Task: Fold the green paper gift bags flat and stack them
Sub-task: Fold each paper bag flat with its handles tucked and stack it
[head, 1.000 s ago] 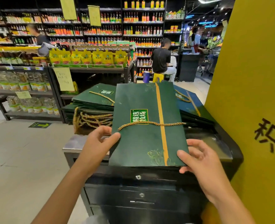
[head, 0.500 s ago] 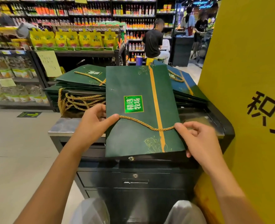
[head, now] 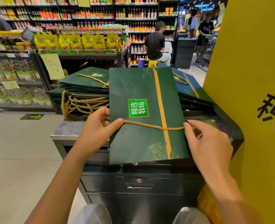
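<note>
A yellow pillar (head: 250, 78) with black lettering is filling the 3 o'clock side, crowding close beside the black metal cabinet (head: 141, 199) that is standing at 6 o'clock. Shelves of bottles (head: 101, 13) are running across 12 o'clock, with a seated person in a black shirt (head: 155, 42) facing them. A flattened green gift bag (head: 141, 139) is lying on the cabinet top at the centre, its near edge overhanging the front. Behind it, a left stack of folded bags (head: 85, 81) is sitting at 10 o'clock and a right stack (head: 191, 92) at 2 o'clock, both partly hidden by the bag. The left hand (head: 98, 126) is gripping the bag's left edge at 9 o'clock, thumb lying on its face. The right hand (head: 209, 143) is pinching the right edge at 3 o'clock. A gold rope handle (head: 153, 126) is stretching across the bag between the two thumbs.
</note>
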Action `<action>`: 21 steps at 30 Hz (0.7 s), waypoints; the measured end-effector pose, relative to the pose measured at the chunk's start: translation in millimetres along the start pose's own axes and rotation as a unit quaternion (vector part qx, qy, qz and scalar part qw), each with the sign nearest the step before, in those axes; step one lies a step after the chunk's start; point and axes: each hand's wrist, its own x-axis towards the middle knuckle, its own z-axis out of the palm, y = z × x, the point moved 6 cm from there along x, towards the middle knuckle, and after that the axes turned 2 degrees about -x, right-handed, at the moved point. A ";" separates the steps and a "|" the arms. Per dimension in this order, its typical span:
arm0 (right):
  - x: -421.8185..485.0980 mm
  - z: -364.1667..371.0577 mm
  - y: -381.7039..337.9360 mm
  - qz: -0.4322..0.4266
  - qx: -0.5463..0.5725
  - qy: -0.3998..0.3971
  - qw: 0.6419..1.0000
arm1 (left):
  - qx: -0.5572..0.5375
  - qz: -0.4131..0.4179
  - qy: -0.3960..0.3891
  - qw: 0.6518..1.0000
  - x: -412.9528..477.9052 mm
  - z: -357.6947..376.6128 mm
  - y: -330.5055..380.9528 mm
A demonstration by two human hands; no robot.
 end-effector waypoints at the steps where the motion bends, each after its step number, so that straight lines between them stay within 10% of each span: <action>1: -0.2 1.0 -1.2 -0.016 0.005 0.008 1.000 | -0.011 0.000 -0.006 1.000 -0.6 0.4 0.5; 21: -1.9 21.7 -38.1 -0.075 0.271 -0.036 0.959 | -0.074 -0.004 -0.165 0.983 -6.6 3.7 7.3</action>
